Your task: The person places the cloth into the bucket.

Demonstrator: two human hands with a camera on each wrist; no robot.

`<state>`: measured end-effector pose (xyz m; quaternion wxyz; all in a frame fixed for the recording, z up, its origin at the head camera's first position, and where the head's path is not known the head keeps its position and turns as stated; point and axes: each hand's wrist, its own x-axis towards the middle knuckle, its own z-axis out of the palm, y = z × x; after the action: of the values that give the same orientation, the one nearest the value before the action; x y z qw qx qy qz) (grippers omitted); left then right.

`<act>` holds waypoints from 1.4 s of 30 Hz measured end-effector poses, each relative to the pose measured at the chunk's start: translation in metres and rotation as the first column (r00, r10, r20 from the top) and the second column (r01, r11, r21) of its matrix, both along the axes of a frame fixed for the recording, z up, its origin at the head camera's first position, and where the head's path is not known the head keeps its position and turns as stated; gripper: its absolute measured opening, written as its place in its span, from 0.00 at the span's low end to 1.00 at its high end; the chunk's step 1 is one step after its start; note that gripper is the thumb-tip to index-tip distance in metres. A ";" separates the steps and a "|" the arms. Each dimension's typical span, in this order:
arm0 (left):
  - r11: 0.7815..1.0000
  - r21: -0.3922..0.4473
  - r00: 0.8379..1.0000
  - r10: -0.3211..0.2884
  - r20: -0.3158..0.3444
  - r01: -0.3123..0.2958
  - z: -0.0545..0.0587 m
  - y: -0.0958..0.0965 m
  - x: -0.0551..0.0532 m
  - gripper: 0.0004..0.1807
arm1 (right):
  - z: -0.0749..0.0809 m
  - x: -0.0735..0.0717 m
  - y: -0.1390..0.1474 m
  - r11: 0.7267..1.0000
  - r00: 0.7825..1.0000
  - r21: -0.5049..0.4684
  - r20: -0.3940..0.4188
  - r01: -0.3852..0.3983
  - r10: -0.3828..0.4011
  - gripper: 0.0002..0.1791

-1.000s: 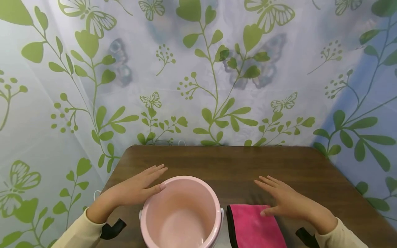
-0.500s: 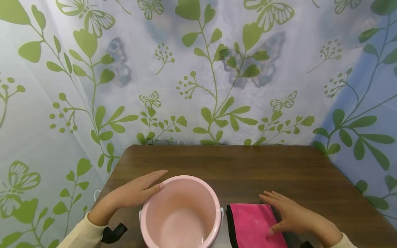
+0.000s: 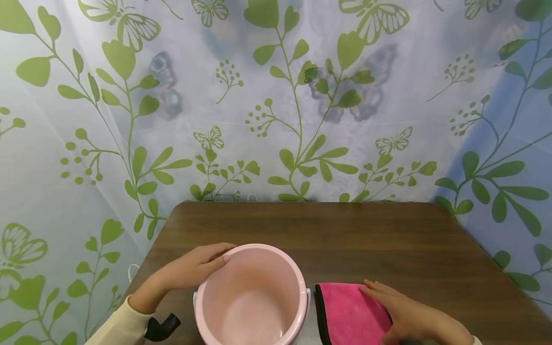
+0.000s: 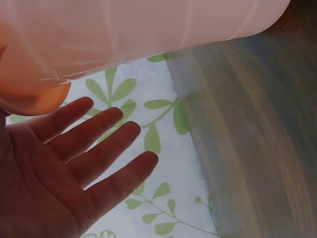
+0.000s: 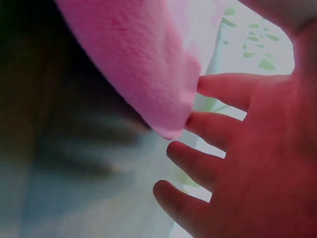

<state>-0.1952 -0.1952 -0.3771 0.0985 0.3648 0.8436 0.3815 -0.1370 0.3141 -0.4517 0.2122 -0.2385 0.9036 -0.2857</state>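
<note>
A pale pink bucket (image 3: 280, 280) stands upright, its inside bare. My left hand (image 3: 194, 267) is at its upper left rim, thumb tip over the edge. The left wrist view has that hand (image 4: 64, 168) with its fingers straight and spread, just below the bucket's outer wall (image 4: 124, 34). Right of the bucket lies a folded bright pink cloth (image 3: 351, 311) with black edging. My right hand (image 3: 405, 306) is at the cloth's right side. From the right wrist, extended fingers of this hand (image 5: 242, 153) reach the corner of the cloth (image 5: 133, 64).
A brown wooden table (image 3: 327, 235) bears both things. A white handle joint (image 3: 308, 297) sits at the bucket's right side, beside the cloth. A white curtain (image 3: 276, 158) with green leaves and butterflies hangs behind and around the table.
My right hand has come down and toward me, from above the table to the cloth's right edge. The left hand has sunk slightly at the rim. Bucket and cloth have stayed put.
</note>
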 end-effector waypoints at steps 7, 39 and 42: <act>0.996 0.086 0.995 -0.040 0.093 0.032 -0.003 0.000 -0.001 0.16 | -0.006 0.004 -0.002 1.000 0.999 0.012 -0.029 0.022 -0.022 0.58; 0.996 0.091 0.995 -0.012 0.094 0.004 -0.003 0.001 -0.001 0.14 | -0.005 0.001 0.000 0.990 0.953 0.136 -0.296 -0.021 0.061 0.37; 0.996 0.087 0.996 -0.013 0.093 0.005 -0.003 0.001 -0.001 0.14 | -0.005 0.001 -0.001 0.994 0.953 0.100 -0.295 -0.048 0.076 0.33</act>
<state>-0.1962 -0.1940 -0.3804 0.1234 0.3543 0.8190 0.4341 -0.1359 0.3131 -0.4570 0.0932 -0.2970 0.9295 -0.1978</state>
